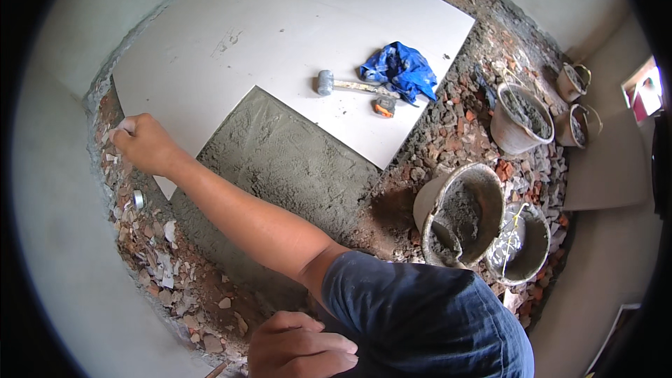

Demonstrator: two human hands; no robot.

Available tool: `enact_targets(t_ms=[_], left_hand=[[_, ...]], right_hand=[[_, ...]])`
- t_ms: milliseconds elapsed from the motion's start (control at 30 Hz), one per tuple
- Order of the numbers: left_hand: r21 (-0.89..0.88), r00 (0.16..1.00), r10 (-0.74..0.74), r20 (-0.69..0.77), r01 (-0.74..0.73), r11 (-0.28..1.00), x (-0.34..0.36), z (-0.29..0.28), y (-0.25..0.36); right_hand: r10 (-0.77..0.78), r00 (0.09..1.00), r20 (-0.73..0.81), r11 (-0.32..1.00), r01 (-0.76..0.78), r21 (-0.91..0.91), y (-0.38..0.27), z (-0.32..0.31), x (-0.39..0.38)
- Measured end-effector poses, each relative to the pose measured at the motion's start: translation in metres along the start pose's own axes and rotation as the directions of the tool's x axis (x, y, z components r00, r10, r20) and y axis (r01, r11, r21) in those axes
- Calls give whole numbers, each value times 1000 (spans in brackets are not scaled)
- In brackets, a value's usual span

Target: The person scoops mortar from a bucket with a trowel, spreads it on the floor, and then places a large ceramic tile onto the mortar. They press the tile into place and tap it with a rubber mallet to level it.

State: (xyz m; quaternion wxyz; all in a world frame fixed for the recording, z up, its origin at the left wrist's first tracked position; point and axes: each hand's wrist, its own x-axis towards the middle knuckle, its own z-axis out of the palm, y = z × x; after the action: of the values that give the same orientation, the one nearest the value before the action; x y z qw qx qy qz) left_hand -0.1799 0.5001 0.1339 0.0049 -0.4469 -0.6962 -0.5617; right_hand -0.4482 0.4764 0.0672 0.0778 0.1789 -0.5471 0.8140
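My right arm, in a dark blue sleeve, stretches across to the left. My right hand (143, 143) is closed in a pinch above the left edge of the large pale tiles (280, 21); whatever it may hold is too small to make out. At the lower edge, my left hand (301, 346) has its fingers curled together, and anything inside them is hidden. Between the tiles and my arm lies a bed of wet grey mortar (287, 154). On the tiles rest a mallet (326, 82), a tape measure (384, 106) and a crumpled blue cloth (400, 70).
Rubble (448, 126) borders the tiles on the right, and more broken pieces (168, 266) lie along the left wall. A large mortar bucket (425, 203) stands beside another bucket (540, 238) at the right. Farther back are a third bucket (514, 141) and smaller pails.
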Motion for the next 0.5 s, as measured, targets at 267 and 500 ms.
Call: enact_targets(t_ms=[267,500], left_hand=[[-54,1000,18,22,-17,998,-1,12,-4],[197,709,-207,-674,443,875,-94,-10,-17]], right_hand=[[34,999,-6,998,-35,-57,-17,0,-5],[35,995,94,997,-28,-77,11,34,-10]])
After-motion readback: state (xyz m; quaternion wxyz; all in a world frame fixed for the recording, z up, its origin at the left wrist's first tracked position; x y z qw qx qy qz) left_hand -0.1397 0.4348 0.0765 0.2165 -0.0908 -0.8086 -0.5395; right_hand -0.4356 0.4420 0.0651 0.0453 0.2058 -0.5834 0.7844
